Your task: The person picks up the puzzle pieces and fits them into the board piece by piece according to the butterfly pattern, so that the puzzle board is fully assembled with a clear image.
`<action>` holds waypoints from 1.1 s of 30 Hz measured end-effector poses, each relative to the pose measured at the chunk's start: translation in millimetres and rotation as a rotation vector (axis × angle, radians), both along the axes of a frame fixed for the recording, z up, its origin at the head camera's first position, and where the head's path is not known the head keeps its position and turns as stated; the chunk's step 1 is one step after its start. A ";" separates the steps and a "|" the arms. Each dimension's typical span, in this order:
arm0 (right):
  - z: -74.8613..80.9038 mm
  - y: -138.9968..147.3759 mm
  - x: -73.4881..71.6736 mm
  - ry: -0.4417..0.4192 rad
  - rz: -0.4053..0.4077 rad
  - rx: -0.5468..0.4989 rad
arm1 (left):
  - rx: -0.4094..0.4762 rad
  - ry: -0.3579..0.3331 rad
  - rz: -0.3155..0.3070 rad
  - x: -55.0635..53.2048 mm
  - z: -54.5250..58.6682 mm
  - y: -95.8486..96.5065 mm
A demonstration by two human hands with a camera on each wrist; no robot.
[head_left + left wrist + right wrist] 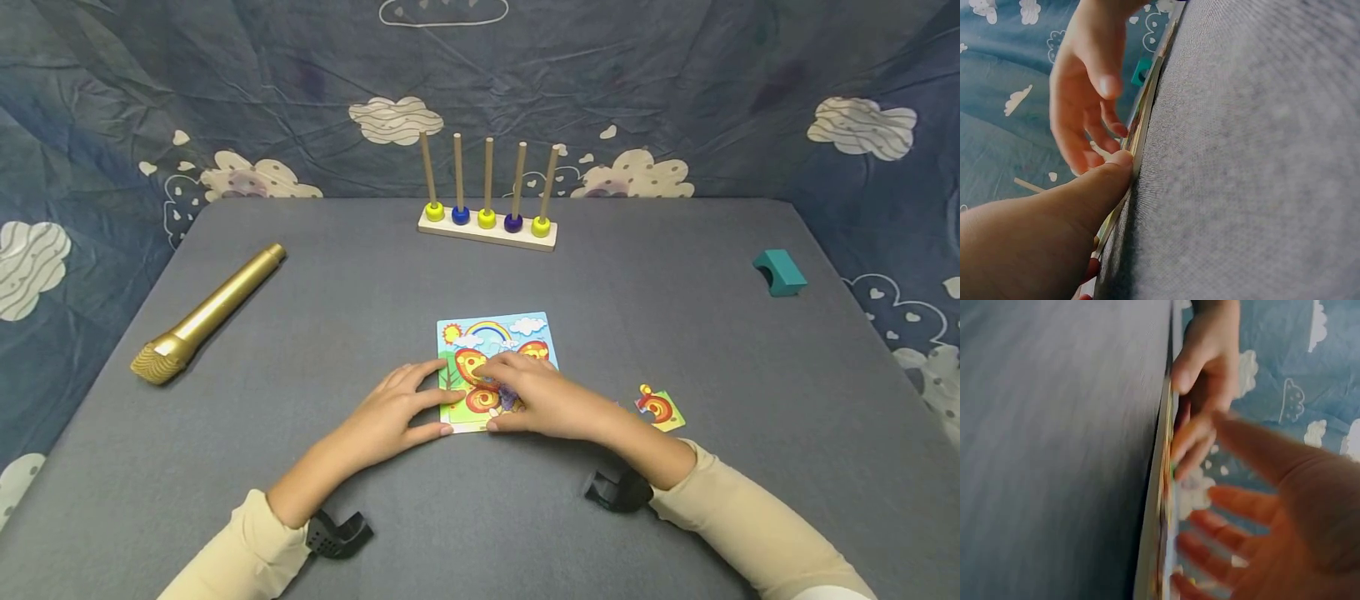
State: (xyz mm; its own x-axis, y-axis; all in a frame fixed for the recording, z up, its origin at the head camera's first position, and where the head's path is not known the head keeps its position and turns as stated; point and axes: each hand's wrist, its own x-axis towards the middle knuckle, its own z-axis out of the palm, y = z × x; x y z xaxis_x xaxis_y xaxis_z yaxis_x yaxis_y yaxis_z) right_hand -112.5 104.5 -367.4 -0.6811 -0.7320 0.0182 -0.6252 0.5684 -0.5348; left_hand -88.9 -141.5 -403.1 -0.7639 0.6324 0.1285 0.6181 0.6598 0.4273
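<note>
A square jigsaw puzzle with a butterfly, sun and rainbow lies at the middle of the table in the head view. My left hand rests at its left side, fingers spread, one fingertip on the picture and the thumb at the lower left corner. Above the lower right part is my right hand, its fingers loosely bent; it hides much of the picture. Nothing shows between the right fingers in the right wrist view, where that hand is blurred. A loose puzzle piece with a red-orange spiral lies beside the right forearm.
A gold microphone lies at the left. At the back stands a wooden peg stand with upright rods and yellow, blue and purple beads. A teal arch block is at the far right. Cloud-print cloth hangs behind the table.
</note>
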 end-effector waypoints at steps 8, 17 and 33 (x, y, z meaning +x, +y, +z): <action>20.7 43.9 7.3 0.022 -0.035 -0.185 | 0.007 -0.010 0.001 0.4 0.1 -0.1; 20.1 94.7 24.3 0.095 -0.178 -0.250 | -0.009 0.001 -0.003 1.0 0.7 1.1; -15.6 123.2 26.4 -0.051 -0.174 -0.083 | -0.023 -0.005 -0.005 2.0 0.9 1.1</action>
